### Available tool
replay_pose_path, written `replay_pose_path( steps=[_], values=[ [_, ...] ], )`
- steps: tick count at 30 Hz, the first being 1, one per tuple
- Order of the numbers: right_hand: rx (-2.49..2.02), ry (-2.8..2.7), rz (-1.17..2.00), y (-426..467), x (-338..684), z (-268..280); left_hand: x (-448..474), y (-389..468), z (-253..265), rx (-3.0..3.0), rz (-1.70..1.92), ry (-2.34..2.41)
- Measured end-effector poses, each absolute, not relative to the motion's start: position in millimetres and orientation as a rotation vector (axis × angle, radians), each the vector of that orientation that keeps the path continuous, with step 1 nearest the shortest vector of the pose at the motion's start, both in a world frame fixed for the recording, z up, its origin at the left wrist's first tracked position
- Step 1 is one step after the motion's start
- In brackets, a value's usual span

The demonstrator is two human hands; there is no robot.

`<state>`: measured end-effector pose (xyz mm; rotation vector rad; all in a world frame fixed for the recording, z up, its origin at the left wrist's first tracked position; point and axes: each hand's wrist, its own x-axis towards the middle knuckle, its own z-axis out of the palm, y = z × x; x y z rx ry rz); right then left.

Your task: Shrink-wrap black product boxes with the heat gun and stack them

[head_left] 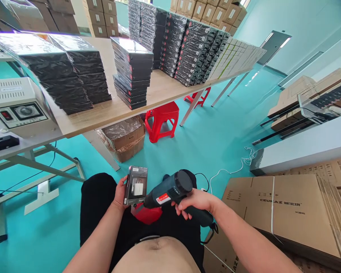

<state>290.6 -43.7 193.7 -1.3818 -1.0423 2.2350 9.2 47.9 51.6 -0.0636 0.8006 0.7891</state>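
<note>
Gripped at its left side by my left hand (120,192) is a small black retail box (135,185) with a white charger pictured on its face. My right hand (195,203) is wrapped round the handle of a dark heat gun (169,188) with a red and white label. The gun's nozzle points left, close to the box's lower right edge; I cannot tell whether they touch. Both are held above my lap, over the red stool seat (148,215). A black cord runs from the gun's handle.
A wooden table (165,84) ahead bears a stack of black boxes (133,72) and several larger film-wrapped stacks. A machine with a dial (19,108) stands at left. Flattened cartons (284,212) lie at right. Beneath the table are a red stool (162,117) and an open carton (127,140).
</note>
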Motion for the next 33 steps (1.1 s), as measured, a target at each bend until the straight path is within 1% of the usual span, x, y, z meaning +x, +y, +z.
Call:
replay_pose_path(
  steps=[2,6,8,13,16,19,23,26,30,33],
  values=[
    [-1.351,-0.987,2.249,-52,289,192,9,47,52,-0.056,0.772,0.77],
    [-1.392,-0.727,1.979,-58,293,183,11,49,46,-0.022,0.802,0.716],
    [-1.419,-0.645,1.909,-60,297,180,12,52,38,-0.038,0.847,0.763],
    [-1.304,-0.672,2.004,-68,278,182,15,58,18,-0.083,0.91,0.868],
    [-1.281,-0.642,1.861,-66,259,182,14,58,15,-0.118,0.887,0.875],
    [-1.392,-0.636,1.773,-61,253,181,12,57,17,-0.165,0.882,0.885],
    [-1.36,-0.711,1.915,-63,249,184,12,57,17,-0.154,0.904,0.901],
    [-1.275,-0.699,1.879,-62,239,184,14,57,17,-0.153,0.912,0.912],
    [-1.419,-0.614,1.717,-56,240,180,13,57,20,-0.212,0.863,0.892],
    [-1.473,-0.61,1.755,-60,255,179,12,56,22,-0.262,0.869,0.889]
  ],
)
